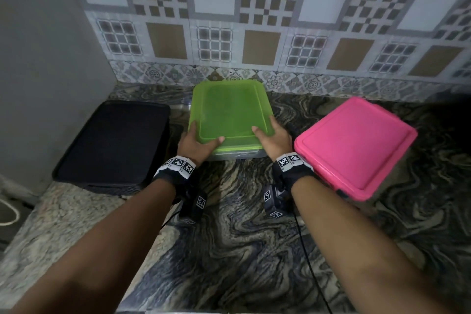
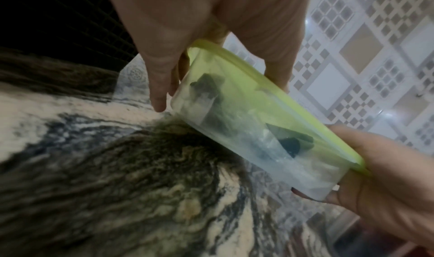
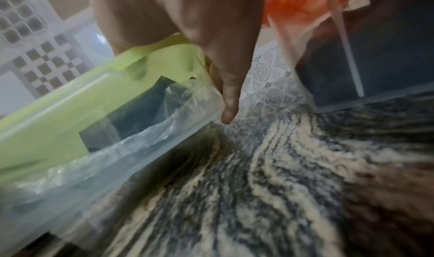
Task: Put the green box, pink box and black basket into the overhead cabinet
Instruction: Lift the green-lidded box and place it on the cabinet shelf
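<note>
The green box (image 1: 229,109), a clear tub with a green lid, sits mid-counter by the tiled wall. My left hand (image 1: 201,140) grips its near-left corner, thumb on the lid and fingers down the side. My right hand (image 1: 267,132) grips the near-right corner the same way. In the left wrist view the green box (image 2: 246,122) shows bags and dark items inside, with the right hand's fingers (image 2: 328,198) under its far corner. The black basket (image 1: 114,143) stands to the left, the pink box (image 1: 356,145) to the right. The right wrist view shows the green box (image 3: 70,112) and the pink box (image 3: 375,66).
The marbled stone counter (image 1: 242,237) stretches toward me in front of the boxes. A patterned tile wall (image 1: 254,20) runs along the back. A plain grey panel (image 1: 38,58) closes the left side next to the basket. A white cable (image 1: 10,214) loops at the far left.
</note>
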